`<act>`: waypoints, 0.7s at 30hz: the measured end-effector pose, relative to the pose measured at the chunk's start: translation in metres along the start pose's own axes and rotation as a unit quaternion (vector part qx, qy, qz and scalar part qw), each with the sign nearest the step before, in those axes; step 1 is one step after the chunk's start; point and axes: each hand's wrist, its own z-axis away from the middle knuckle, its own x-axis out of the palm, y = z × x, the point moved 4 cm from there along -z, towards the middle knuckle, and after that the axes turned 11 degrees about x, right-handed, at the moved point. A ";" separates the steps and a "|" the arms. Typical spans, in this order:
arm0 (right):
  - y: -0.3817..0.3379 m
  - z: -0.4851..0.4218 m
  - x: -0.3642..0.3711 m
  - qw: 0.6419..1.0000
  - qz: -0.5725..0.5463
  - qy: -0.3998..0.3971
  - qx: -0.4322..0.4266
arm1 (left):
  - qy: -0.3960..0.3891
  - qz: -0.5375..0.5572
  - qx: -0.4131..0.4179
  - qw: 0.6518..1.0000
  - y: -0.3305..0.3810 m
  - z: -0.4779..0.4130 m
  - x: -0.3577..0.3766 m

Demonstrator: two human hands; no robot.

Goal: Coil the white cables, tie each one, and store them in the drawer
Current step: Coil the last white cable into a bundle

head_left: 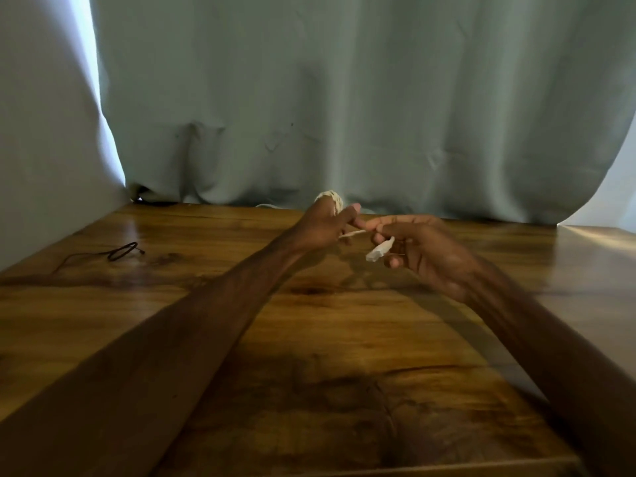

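Linking left hand point(323, 226), right hand point(425, 251); cable point(379, 251) seemingly crosswise

- Left forearm point(192, 321) runs from lower left to centre; left hand point(325, 227), fingers curled, carries a small white cable coil point(329, 197).
- Right hand point(423, 251), just right of centre, pinches that cable's loose end; blurred.

Person, two arms in view. Left forearm point(192, 325): bare along its full visible length, slim, outline sharp, sinews showing toward the wrist. Right forearm point(537, 339): also bare, outline smeared by blur. Left hand point(323, 225): bare, slender fingers. Right hand point(423, 249): bare, blurred at the fingertips; finer detail cannot be told. Both arms largely in shade.
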 end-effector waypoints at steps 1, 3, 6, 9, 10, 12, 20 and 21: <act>-0.002 0.000 -0.002 1.000 -0.013 -0.005 -0.004 | -0.011 0.002 0.004 1.000 -0.001 0.001 0.006; -0.006 0.002 -0.005 0.999 -0.042 -0.029 -0.011 | -0.060 0.007 0.006 0.998 0.001 0.004 0.018; -0.012 0.005 -0.010 0.998 -0.037 -0.039 -0.040 | -0.131 0.017 -0.007 0.991 0.008 0.009 0.027; -0.011 0.005 -0.019 0.996 0.030 0.032 -0.082 | -0.167 0.092 -0.043 0.981 0.016 0.015 0.036; -0.010 0.003 -0.024 0.993 0.035 0.070 -0.090 | -0.194 0.119 -0.060 0.972 0.019 0.019 0.040; -0.011 0.000 -0.031 0.988 0.012 0.115 -0.099 | -0.258 0.184 -0.092 0.944 0.031 0.025 0.051; -0.002 -0.004 -0.049 0.981 -0.130 0.143 -0.017 | -0.314 0.245 -0.074 0.914 0.080 0.035 0.067; 0.000 -0.005 -0.049 0.979 -0.155 0.130 -0.002 | -0.305 0.249 -0.073 0.916 0.078 0.035 0.065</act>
